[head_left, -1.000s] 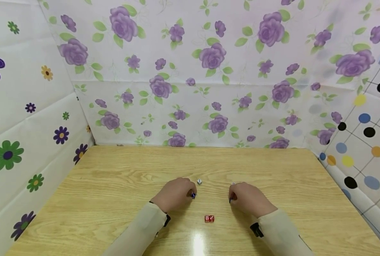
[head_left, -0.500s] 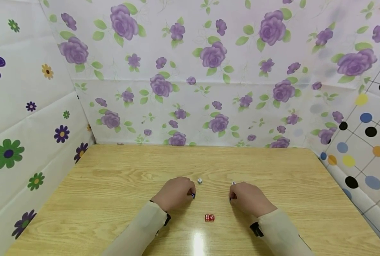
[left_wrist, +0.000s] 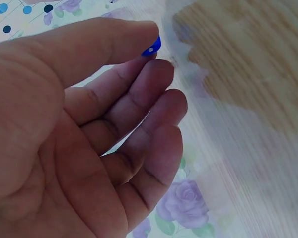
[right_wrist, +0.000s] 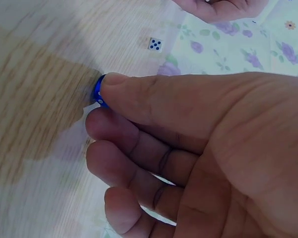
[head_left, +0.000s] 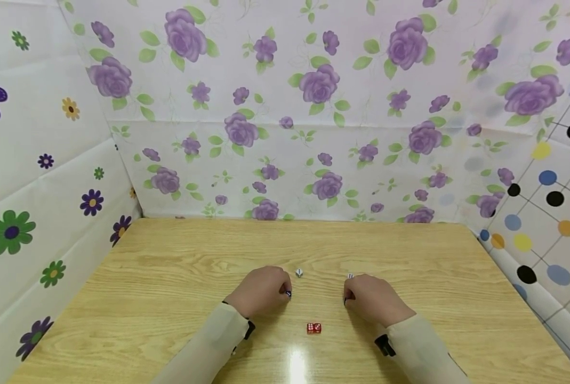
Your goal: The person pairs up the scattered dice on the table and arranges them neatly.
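My left hand [head_left: 262, 290] pinches a blue die [head_left: 288, 294] between thumb and fingertips; in the left wrist view only a sliver of that die [left_wrist: 152, 48] shows. Across from it, my right hand [head_left: 377, 298] holds another blue die [right_wrist: 98, 92] the same way, largely covered by the thumb. One white die [head_left: 299, 273] lies just beyond the left hand's fingers. A second white die [head_left: 350, 276] is partly hidden behind the right hand. Two red dice [head_left: 314, 328] sit side by side, nearer the person, between the forearms.
The wooden table [head_left: 193, 256] runs back to a cloth with purple flowers [head_left: 285, 122]. Patterned cloths hang at the left [head_left: 40, 176] and right sides. Each wrist wears a dark band below a light sleeve [head_left: 208, 341].
The blue die in the left hand has turned slightly between the fingertips. The right hand, the white dice and the red dice stay in place.
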`<action>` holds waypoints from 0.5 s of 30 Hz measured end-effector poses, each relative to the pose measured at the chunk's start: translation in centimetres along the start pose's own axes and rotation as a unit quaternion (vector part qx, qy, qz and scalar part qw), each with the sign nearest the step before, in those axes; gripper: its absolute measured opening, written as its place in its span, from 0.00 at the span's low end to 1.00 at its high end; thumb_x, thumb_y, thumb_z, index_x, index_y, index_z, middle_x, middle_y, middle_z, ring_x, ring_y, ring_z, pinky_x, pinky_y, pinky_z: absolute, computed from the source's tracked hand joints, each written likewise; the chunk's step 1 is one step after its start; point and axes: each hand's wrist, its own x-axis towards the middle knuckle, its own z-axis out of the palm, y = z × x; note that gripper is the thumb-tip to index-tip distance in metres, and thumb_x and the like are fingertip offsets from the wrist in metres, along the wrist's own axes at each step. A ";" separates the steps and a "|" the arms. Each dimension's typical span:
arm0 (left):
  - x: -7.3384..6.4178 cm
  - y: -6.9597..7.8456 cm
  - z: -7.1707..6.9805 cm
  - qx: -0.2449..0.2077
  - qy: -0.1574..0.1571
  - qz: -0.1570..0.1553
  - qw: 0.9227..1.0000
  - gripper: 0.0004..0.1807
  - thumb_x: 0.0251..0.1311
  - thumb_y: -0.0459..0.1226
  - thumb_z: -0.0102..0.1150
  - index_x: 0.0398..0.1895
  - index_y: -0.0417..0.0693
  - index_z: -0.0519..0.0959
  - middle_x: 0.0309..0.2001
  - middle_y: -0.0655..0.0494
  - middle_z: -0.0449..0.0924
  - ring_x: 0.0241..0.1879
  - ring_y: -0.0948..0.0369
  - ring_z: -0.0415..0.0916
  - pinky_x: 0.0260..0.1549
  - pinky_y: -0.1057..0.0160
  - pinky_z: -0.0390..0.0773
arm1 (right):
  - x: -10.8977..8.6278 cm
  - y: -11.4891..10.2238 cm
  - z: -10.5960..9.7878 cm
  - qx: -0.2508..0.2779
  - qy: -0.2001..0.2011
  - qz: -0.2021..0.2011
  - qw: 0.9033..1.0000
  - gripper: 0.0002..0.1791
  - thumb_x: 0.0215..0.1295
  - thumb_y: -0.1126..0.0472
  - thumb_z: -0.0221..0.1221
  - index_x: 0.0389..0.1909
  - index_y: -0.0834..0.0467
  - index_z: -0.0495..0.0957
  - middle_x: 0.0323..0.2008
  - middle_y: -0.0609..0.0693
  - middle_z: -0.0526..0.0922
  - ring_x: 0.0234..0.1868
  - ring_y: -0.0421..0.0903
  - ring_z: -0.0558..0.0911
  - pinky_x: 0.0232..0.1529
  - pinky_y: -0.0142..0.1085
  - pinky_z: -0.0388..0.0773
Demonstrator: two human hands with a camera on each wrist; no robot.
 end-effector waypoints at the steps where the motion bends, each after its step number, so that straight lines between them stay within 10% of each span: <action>1: 0.0 0.0 0.0 -0.004 0.002 -0.002 1.000 0.05 0.57 0.36 0.61 0.27 0.57 0.83 0.28 0.69 0.77 0.28 0.71 0.70 0.32 0.68 0.74 | 0.0 0.0 0.0 -0.001 0.000 0.001 1.000 0.09 0.57 0.60 0.66 0.21 0.46 0.77 0.22 0.37 0.74 0.26 0.37 0.71 0.31 0.37 0.72; 15: 0.1 0.3 -0.4 0.001 0.015 -0.002 1.000 0.02 0.55 0.40 0.64 0.26 0.56 0.82 0.29 0.68 0.78 0.28 0.72 0.70 0.32 0.68 0.74 | 0.2 -0.3 -0.2 -0.006 0.014 -0.009 1.000 0.08 0.59 0.63 0.64 0.24 0.48 0.80 0.24 0.38 0.77 0.25 0.35 0.73 0.29 0.34 0.73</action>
